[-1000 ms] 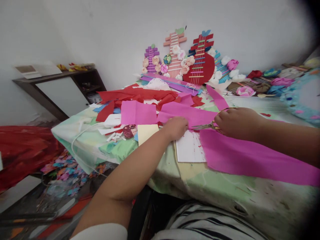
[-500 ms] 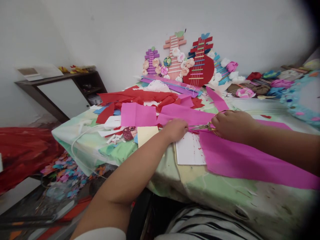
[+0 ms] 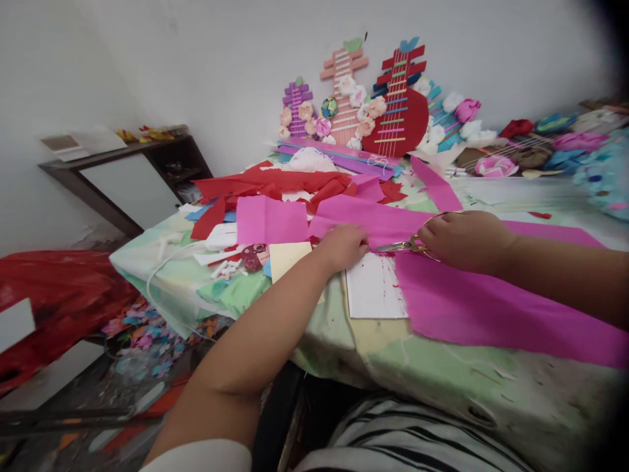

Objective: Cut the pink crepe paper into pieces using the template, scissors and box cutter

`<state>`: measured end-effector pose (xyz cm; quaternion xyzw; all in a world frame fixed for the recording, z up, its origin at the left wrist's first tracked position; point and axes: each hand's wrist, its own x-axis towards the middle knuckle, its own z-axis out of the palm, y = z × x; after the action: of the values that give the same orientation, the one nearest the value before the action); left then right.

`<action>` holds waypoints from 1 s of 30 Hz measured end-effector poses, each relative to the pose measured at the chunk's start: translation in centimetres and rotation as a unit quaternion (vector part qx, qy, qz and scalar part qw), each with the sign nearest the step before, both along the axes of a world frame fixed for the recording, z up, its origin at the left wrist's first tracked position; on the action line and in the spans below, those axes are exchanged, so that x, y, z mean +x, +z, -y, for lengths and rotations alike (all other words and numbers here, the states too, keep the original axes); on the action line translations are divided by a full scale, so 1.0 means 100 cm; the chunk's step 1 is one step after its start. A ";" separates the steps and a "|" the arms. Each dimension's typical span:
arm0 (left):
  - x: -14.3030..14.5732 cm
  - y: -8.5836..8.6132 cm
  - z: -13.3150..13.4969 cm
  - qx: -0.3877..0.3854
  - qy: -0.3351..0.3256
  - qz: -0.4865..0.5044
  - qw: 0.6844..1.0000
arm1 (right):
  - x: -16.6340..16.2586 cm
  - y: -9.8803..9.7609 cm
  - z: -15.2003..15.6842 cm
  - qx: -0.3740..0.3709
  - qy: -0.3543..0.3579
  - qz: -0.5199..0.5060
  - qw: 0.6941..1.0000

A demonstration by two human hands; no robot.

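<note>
My right hand [image 3: 457, 240] grips a pair of scissors [image 3: 399, 246] by gold-coloured handles. The blades point left and look nearly closed, lying along the edge of bright pink paper. My left hand [image 3: 345, 248] is closed at that edge, just beyond the scissor tips; its fingertips are partly hidden. One part of the pink paper [image 3: 363, 216] stretches behind the blades. A larger pink sheet [image 3: 481, 301] spreads under my right forearm to the table's right side. Below the blades lies a white board [image 3: 376, 288] with red marks.
A square pink piece [image 3: 272, 221] and torn red paper [image 3: 236, 185] lie to the left. Handmade paper instruments, including a red one [image 3: 410, 121], lean on the wall behind. A white cable [image 3: 152, 275] hangs over the left table edge. Paper scraps [image 3: 147, 334] litter the floor.
The scissor blades, slightly apart before, are now closer together. Both hands stay in nearly the same place on the paper. The whole view has shifted a little.
</note>
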<state>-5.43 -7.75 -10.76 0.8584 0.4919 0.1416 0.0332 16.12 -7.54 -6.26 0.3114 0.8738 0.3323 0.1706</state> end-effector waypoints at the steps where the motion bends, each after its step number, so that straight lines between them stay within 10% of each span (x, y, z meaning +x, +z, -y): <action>1: 0.000 0.000 0.000 0.000 -0.001 0.000 1.000 | -0.001 0.001 0.000 -0.002 -0.003 0.001 1.000; 30: -0.004 0.000 -0.002 -0.006 -0.013 0.007 1.000 | -0.002 0.009 -0.010 -0.084 -0.124 -0.108 0.983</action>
<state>-5.82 -7.56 -10.77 0.8635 0.4814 0.1442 0.0432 15.91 -6.50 -5.34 0.4357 0.8668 0.1980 0.1403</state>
